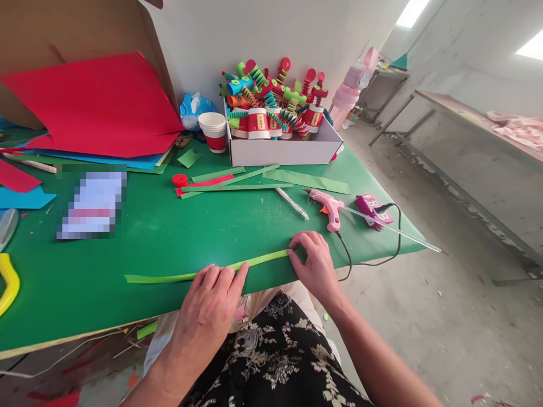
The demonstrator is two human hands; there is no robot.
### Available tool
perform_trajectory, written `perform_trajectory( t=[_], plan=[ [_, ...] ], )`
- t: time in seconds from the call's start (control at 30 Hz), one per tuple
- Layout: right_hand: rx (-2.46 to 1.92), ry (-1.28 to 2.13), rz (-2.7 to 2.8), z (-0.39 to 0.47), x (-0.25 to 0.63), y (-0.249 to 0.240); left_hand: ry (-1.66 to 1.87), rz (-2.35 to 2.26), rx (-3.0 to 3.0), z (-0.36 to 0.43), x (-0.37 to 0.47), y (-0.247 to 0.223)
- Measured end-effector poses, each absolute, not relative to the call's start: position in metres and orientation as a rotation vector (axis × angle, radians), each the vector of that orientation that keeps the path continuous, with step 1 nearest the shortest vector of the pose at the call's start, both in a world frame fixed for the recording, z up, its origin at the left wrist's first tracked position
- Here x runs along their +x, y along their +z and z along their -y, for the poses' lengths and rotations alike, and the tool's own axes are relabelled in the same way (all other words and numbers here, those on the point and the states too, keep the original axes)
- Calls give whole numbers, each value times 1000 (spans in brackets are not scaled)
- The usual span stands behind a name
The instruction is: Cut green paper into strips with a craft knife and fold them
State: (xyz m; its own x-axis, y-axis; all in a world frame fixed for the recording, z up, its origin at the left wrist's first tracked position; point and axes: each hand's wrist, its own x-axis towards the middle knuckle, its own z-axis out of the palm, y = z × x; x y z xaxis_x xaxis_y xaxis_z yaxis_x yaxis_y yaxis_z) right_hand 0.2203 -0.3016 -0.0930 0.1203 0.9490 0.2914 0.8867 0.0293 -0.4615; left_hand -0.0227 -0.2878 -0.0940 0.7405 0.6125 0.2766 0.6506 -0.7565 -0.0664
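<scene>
A long light-green paper strip (159,278) lies across the front of the green table (161,237). My left hand (216,294) rests on the middle of the strip, its fingers close together and pressing it down. At the strip's right end, my right hand (311,257) pinches the tip between thumb and fingers. Beyond my hands lie green strips (237,187), a red strip (218,181), a wider green strip (307,181) and a white pen-like stick (292,204). The pink glue gun (331,209) is just behind my right hand.
A white box (284,151) of paper figures stands at the back, beside stacked paper cups (213,133). Red sheets (97,107) lie back left. A yellow handle (7,282) is at the left edge. A black cord runs from the purple block (373,211).
</scene>
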Motion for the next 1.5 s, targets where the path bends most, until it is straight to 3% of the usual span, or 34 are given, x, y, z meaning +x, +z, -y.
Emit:
perform_trajectory(
  t=[0.13, 0.3, 0.6, 0.9, 1.2, 1.37, 1.5],
  plan=[
    [-1679, -78, 1998, 313, 196, -84, -425, 1033, -2808, 289, -23, -96],
    [-1402, 93, 2493, 327, 165, -93, -386, 1022, -2803, 288, -22, -94],
    [-1538, 184, 2538, 322, 186, -94, -396, 992, -2745, 288, -21, -92],
    [-1751, 66, 2379, 332, 221, -91, -395, 1076, -2785, 289, -22, -93],
    [-1266, 408, 2399, 308, 153, -86, -573, 1135, -2864, 291, -19, -84],
    [-1260, 346, 2502, 302, 147, -92, -836, 1281, -2795, 283, -62, -70],
    [-1241, 267, 2561, 303, 149, -92, -801, 1524, -2555, 278, -98, -64]
  ],
)
